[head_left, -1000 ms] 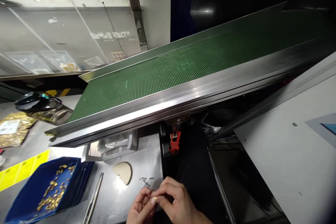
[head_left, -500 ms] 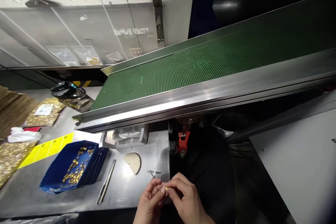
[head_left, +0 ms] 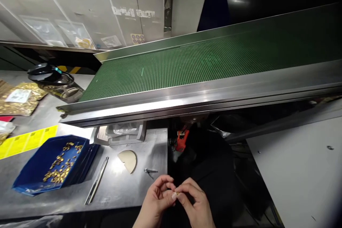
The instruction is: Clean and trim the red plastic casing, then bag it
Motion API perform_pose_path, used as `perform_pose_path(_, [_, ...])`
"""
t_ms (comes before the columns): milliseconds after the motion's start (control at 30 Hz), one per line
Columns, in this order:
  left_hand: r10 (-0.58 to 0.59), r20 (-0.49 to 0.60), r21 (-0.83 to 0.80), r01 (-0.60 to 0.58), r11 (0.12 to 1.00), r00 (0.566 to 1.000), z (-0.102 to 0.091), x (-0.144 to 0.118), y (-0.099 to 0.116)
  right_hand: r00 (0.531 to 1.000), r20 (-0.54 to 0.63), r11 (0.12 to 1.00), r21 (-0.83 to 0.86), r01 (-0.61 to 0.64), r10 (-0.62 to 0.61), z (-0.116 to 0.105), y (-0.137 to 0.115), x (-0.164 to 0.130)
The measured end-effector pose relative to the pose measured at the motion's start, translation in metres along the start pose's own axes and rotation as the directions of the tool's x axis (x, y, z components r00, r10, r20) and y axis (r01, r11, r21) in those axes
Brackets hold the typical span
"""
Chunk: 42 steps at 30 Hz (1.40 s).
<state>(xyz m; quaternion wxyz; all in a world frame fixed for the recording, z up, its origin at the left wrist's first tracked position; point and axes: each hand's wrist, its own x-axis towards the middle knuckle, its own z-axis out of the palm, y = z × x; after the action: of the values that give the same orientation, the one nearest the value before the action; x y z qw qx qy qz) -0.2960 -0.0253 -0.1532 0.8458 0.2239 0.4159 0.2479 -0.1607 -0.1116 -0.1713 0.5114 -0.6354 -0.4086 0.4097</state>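
Note:
My left hand [head_left: 157,199] and my right hand [head_left: 193,201] meet at the bottom centre, just past the edge of the steel table [head_left: 123,188]. Their fingertips pinch one tiny gold part [head_left: 177,194] between them. A blue tray [head_left: 34,165] with several similar gold parts lies on the table to the left. Tweezers [head_left: 96,180], a small metal clip [head_left: 149,171] and a beige half-disc [head_left: 128,159] lie between the tray and my hands.
A green conveyor belt [head_left: 203,64] with steel side rails slopes across the view above the table. Gold foil bags [head_left: 18,99], yellow labels [head_left: 26,139] and a dark-lidded jar [head_left: 53,80] sit at left. A white cabinet top [head_left: 301,164] is at right.
The view has shifted, so the table items sit a little further left in the frame. Both hands stay together at the bottom centre, still pinching the small gold part.

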Motion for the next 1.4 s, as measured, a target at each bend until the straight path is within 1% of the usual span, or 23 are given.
perform_pose_path(100, [0.010, -0.014, -0.009, -0.010, 1.000, 1.000, -0.008, -0.003, 0.000, 0.999, 0.047, 0.999, -0.051, -0.010, 0.012, 0.007, 0.000, -0.001])
perform_pose_path(200, [0.019, -0.028, 0.008, -0.019, 1.000, 0.999, -0.011, -0.006, -0.002, 0.997, 0.076, 0.999, -0.047, 0.007, -0.004, 0.012, -0.002, 0.000])
perform_pose_path(300, [-0.035, 0.004, 0.160, 0.034, 0.987, 0.999, -0.011, -0.008, -0.004, 0.995, 0.096, 1.000, 0.012, -0.013, 0.012, 0.014, -0.003, 0.001])
perform_pose_path(400, [-0.091, 0.029, 0.295, 0.079, 0.952, 0.995, -0.010, -0.007, -0.004, 0.998, 0.058, 0.999, 0.006, -0.038, 0.038, 0.012, -0.006, 0.001])
perform_pose_path(533, [-0.087, 0.051, 0.331, 0.065, 0.941, 0.995, -0.012, -0.005, -0.004, 0.999, 0.011, 0.995, -0.087, 0.045, -0.044, 0.003, -0.007, -0.002])
perform_pose_path(700, [-0.130, 0.048, 0.324, 0.108, 0.940, 0.990, -0.010, -0.008, -0.007, 0.992, 0.009, 0.990, -0.067, 0.127, -0.126, -0.005, 0.001, -0.009])
perform_pose_path(833, [-0.146, 0.051, 0.311, 0.123, 0.942, 0.988, -0.006, -0.011, -0.008, 0.984, 0.021, 0.977, -0.120, 0.178, -0.177, -0.007, 0.005, -0.016])
perform_pose_path(900, [-0.147, 0.059, 0.312, 0.122, 0.942, 0.987, -0.005, -0.012, -0.009, 0.986, 0.032, 0.973, -0.160, 0.166, -0.163, -0.007, 0.005, -0.020])
perform_pose_path(1000, [-0.174, 0.069, 0.302, 0.145, 0.942, 0.982, -0.006, -0.012, -0.011, 0.992, -0.027, 0.972, -0.205, 0.115, -0.123, -0.004, 0.002, -0.026])
perform_pose_path(1067, [-0.183, 0.067, 0.312, 0.154, 0.938, 0.981, -0.007, -0.012, -0.012, 0.991, -0.046, 0.964, -0.242, 0.109, -0.123, -0.002, -0.001, -0.029])
perform_pose_path(1200, [-0.149, 0.053, 0.361, 0.120, 0.925, 0.987, -0.010, -0.014, -0.010, 0.987, 0.015, 0.938, -0.310, 0.157, -0.161, -0.004, -0.009, -0.027])
perform_pose_path(1400, [-0.127, 0.059, 0.413, 0.092, 0.906, 0.990, -0.015, -0.018, -0.002, 0.997, 0.060, 0.981, -0.184, 0.064, -0.054, -0.008, -0.020, -0.019])
